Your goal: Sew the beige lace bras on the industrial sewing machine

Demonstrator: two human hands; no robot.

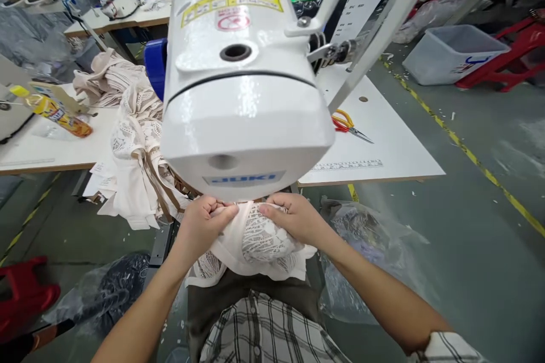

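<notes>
A cream lace bra (268, 238) hangs from both my hands over my lap, its upper edge right at the front of a white sewing machine (247, 119). My left hand (208, 218) pinches the fabric on the left, thumb on top. On the right, my right hand (293, 215) grips the lace cup with thumb and curled fingers. The machine head hides the needle and the part of the bra beneath it. Left of the machine, a heap of similar cream lace pieces (136, 125) with brown straps spills over the table edge.
Scissors with orange and red handles (347, 125) lie on the white table (395, 147) at right, near a printed ruler strip (349, 165). A drink bottle (55, 113) lies at left. Plastic bags (366, 249) and a clear bin (455, 54) are on the floor.
</notes>
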